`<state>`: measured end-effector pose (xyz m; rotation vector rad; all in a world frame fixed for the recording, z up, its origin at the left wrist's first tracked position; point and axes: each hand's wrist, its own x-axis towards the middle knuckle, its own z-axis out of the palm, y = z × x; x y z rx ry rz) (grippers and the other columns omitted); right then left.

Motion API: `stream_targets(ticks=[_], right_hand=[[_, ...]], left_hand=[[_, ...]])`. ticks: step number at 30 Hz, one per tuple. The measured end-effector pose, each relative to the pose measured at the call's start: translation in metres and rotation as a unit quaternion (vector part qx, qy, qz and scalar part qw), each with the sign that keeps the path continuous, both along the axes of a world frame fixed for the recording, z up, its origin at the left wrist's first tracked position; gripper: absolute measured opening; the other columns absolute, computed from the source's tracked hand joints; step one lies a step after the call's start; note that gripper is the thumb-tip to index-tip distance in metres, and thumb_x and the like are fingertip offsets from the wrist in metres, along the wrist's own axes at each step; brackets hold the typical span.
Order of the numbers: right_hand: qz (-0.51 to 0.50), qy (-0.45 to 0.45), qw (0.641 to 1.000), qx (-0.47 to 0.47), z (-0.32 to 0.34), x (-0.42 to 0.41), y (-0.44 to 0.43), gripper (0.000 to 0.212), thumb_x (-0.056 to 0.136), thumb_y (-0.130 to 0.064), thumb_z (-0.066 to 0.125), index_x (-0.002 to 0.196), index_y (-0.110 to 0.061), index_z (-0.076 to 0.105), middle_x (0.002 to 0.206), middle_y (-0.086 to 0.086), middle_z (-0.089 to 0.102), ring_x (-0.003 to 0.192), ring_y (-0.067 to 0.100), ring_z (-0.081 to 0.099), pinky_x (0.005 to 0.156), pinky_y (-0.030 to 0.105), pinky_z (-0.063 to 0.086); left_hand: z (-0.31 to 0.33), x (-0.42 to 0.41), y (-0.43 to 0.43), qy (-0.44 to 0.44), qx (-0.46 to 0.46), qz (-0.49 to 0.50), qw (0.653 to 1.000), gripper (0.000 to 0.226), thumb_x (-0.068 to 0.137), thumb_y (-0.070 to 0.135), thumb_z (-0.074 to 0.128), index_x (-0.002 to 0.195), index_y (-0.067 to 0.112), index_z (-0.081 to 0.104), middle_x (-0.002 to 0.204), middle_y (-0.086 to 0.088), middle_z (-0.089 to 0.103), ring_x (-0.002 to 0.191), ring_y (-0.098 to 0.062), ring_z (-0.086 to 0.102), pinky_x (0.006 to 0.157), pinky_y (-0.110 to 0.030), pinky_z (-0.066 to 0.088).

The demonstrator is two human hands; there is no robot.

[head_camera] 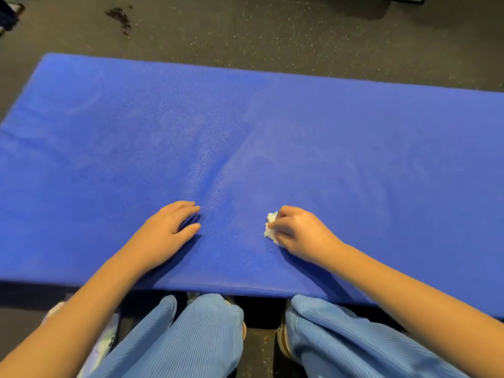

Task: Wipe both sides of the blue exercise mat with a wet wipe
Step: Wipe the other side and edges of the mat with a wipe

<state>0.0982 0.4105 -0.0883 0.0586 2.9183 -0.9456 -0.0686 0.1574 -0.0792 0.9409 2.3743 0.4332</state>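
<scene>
The blue exercise mat (272, 137) lies flat across a dark speckled floor (245, 28), its near long edge just above the person's knees in light blue ribbed trousers (207, 336). On the mat near that edge, the left hand (166, 233) rests palm down, its fingers loosely spread and lightly bent — gripping nothing. To the right of it on the mat, still apart, the right hand (297, 233) presses a crumpled white wet wipe (270, 226) against the surface — the wipe bunched under the curled fingertips and poking out on their left side.

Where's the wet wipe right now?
Head view, just right of centre: the wet wipe is bunched in the right hand on the blue mat, near its front edge.
</scene>
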Motion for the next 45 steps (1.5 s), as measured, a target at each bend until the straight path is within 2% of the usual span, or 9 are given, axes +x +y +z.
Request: stream_targets(ticks=[4,6,11,18,23,29,35,41,45], right_hand=[[0.078,-0.045,0.988,-0.128,0.022,0.011,-0.038,0.015,0.085,-0.023,0.064,0.088,-0.012,0.074,0.084,-0.005,0.055,0.081,0.008,0.057,0.074,0.018,0.044],[0.087,-0.075,0.986,-0.118,0.024,0.003,-0.028,0.016,0.086,-0.024,0.063,0.086,-0.012,0.073,0.082,-0.003,0.055,0.073,0.01,0.053,0.069,0.022,0.042],[-0.057,-0.023,0.997,-0.043,-0.003,-0.036,-0.017,0.022,0.088,-0.024,0.064,0.074,-0.007,0.063,0.085,-0.001,0.053,0.072,0.02,0.056,0.064,0.029,0.04],[0.069,-0.06,0.99,-0.109,-0.005,-0.043,-0.035,0.021,0.086,-0.026,0.064,0.079,-0.006,0.067,0.085,0.007,0.06,0.077,0.025,0.061,0.069,0.035,0.05],[-0.072,-0.002,0.997,-0.019,-0.03,-0.081,-0.022,0.014,0.086,-0.008,0.061,0.076,0.002,0.062,0.086,0.018,0.058,0.077,0.036,0.057,0.066,0.04,0.047],[0.125,-0.026,0.987,-0.1,-0.02,-0.07,-0.036,0.017,0.087,-0.02,0.061,0.084,-0.006,0.071,0.091,0.011,0.061,0.083,0.029,0.06,0.073,0.032,0.049],[-0.057,0.003,0.998,-0.015,-0.044,-0.116,-0.001,0.013,0.086,-0.003,0.059,0.075,0.001,0.066,0.081,0.019,0.056,0.074,0.037,0.056,0.06,0.033,0.04],[0.144,-0.019,0.988,-0.055,-0.034,-0.096,-0.016,0.015,0.086,-0.014,0.059,0.081,-0.002,0.065,0.09,0.016,0.059,0.081,0.035,0.057,0.07,0.039,0.05],[0.039,-0.012,0.999,0.01,-0.046,-0.133,0.021,0.01,0.084,-0.008,0.062,0.085,0.001,0.066,0.089,0.018,0.058,0.084,0.038,0.056,0.065,0.044,0.048]], left_hand=[[-0.026,0.013,0.003,0.084,0.004,0.017,0.996,0.069,0.088,0.054,0.026,0.132,0.013,0.057,0.14,-0.001,0.051,0.13,-0.023,0.045,0.107,-0.043,0.031],[-0.027,0.014,-0.001,0.078,0.024,0.034,0.996,0.069,0.087,0.055,0.026,0.134,0.014,0.057,0.142,0.001,0.049,0.133,-0.019,0.041,0.109,-0.039,0.026],[-0.03,0.012,0.0,0.088,0.028,0.031,0.995,0.069,0.087,0.056,0.025,0.134,0.016,0.056,0.143,0.004,0.049,0.133,-0.016,0.04,0.11,-0.037,0.025],[-0.031,0.012,-0.001,0.089,0.024,0.029,0.995,0.066,0.088,0.054,0.027,0.133,0.016,0.057,0.141,0.003,0.051,0.131,-0.014,0.039,0.108,-0.036,0.027],[-0.03,0.012,0.003,0.095,0.018,0.032,0.995,0.063,0.088,0.052,0.03,0.129,0.015,0.06,0.136,0.001,0.055,0.127,-0.019,0.046,0.105,-0.041,0.032],[-0.034,-0.004,0.007,0.104,0.015,0.008,0.994,0.059,0.086,0.052,0.033,0.122,0.014,0.062,0.126,0.002,0.058,0.122,-0.019,0.048,0.1,-0.045,0.039],[-0.043,-0.007,0.015,0.078,-0.052,0.018,0.995,0.087,0.079,0.063,0.007,0.15,0.019,0.034,0.159,0.005,0.023,0.149,-0.017,0.011,0.119,-0.041,0.005],[-0.045,-0.007,0.015,0.08,-0.048,0.023,0.995,0.082,0.082,0.061,0.01,0.149,0.02,0.037,0.158,0.005,0.027,0.148,-0.018,0.016,0.119,-0.04,0.006],[-0.041,-0.011,0.018,0.083,-0.043,0.017,0.996,0.08,0.082,0.059,0.016,0.143,0.016,0.047,0.152,0.002,0.038,0.144,-0.021,0.026,0.116,-0.041,0.015]])
